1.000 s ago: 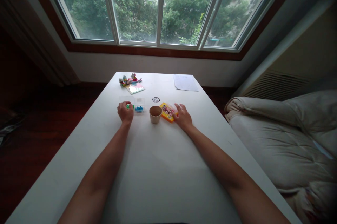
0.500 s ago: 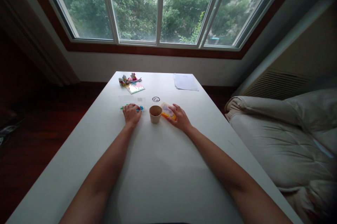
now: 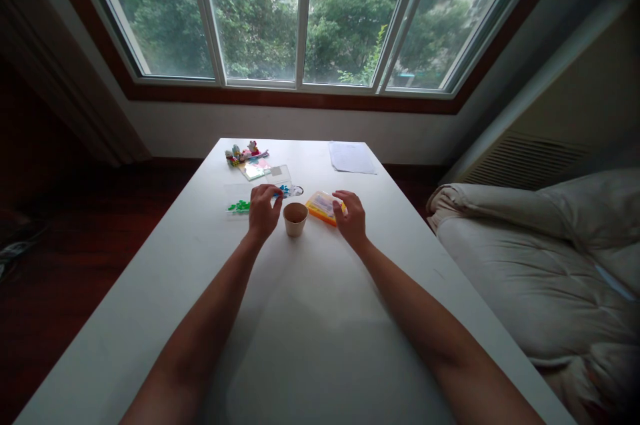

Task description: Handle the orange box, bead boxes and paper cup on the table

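My left hand [image 3: 265, 212] is closed on the near edge of a small clear plastic box [image 3: 276, 173] with its lid up. Blue pieces [image 3: 283, 190] show inside, partly covered by my fingers. To its left lies another clear box holding green pieces [image 3: 239, 206]. A brown paper cup [image 3: 295, 220] stands upright between my hands. My right hand [image 3: 352, 215] is at the right end of a flat orange case [image 3: 321, 207] with a clear top, thumb and fingers apart. Whether its fingertips touch the case I cannot tell.
Small colourful figurines [image 3: 245, 153] and a shiny card [image 3: 254, 170] lie at the far left of the white table [image 3: 300, 318]. Sheets of paper [image 3: 353, 157] are at the far right. A cushioned seat [image 3: 500, 258] stands right of the table, and a window is beyond it.
My left hand has moved right with the box of blue pieces, uncovering the green pieces. My right hand has drawn slightly right, off the top of the orange case.
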{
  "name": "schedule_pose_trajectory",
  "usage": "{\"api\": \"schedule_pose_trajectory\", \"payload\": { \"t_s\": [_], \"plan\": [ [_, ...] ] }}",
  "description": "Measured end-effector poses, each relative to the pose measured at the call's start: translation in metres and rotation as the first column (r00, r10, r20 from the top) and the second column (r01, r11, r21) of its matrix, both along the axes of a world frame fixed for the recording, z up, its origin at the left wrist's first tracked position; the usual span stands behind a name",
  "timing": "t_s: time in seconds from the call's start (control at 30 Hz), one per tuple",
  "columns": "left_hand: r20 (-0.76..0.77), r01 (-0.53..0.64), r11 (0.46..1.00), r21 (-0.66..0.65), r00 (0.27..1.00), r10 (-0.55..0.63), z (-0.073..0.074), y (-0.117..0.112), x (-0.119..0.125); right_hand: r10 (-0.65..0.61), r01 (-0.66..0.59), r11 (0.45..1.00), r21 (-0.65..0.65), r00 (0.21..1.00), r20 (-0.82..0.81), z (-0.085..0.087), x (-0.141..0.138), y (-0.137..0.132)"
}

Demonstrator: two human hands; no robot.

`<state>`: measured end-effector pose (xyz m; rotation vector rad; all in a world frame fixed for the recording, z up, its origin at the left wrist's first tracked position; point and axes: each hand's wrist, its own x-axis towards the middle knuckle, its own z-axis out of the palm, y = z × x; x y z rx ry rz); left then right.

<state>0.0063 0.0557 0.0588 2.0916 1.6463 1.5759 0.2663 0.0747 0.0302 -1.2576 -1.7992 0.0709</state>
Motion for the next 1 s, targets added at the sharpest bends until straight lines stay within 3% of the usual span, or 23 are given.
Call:
{"api": "schedule_pose_trajectory", "payload": {
  "t_s": [0.1,0.2,0.27,0.37,0.5,0.67,0.8,1.0],
  "plan": [
    [0.009,0.106,0.994,0.029,0.994,-0.107,0.017,-0.011,0.017,0.061,-0.086,0.993,-0.077,0.957,-0.282,0.021,-0.017,-0.007],
    [0.032,0.193,0.981,-0.007,0.981,-0.192,0.021,-0.019,0.031,0.138,-0.267,0.937,-0.224,0.874,-0.465,0.034,-0.035,-0.004],
    [0.050,0.237,0.971,-0.031,0.971,-0.235,0.019,-0.022,0.037,0.152,-0.331,0.903,-0.274,0.843,-0.516,0.038,-0.045,0.000],
    [0.058,0.282,0.959,-0.039,0.958,-0.280,0.011,-0.023,0.041,0.139,-0.314,0.908,-0.279,0.851,-0.506,0.040,-0.055,0.004],
    [0.082,0.251,0.968,0.006,0.965,-0.251,0.000,-0.021,0.039,0.109,-0.199,0.952,-0.232,0.930,-0.350,0.044,-0.058,0.005],
    [0.128,0.223,0.974,0.029,0.966,-0.225,-0.017,-0.018,0.037,0.080,-0.081,0.992,-0.101,0.997,-0.007,0.055,-0.061,0.006],
    [0.203,0.191,0.982,-0.014,0.962,-0.184,-0.030,-0.019,0.039,0.106,-0.104,0.994,-0.022,0.966,0.235,0.059,-0.070,0.004],
    [0.279,0.102,0.995,0.008,0.955,-0.100,-0.048,-0.021,0.041,0.093,-0.161,0.983,0.092,0.857,0.507,0.059,-0.078,0.001]
  ]
}}
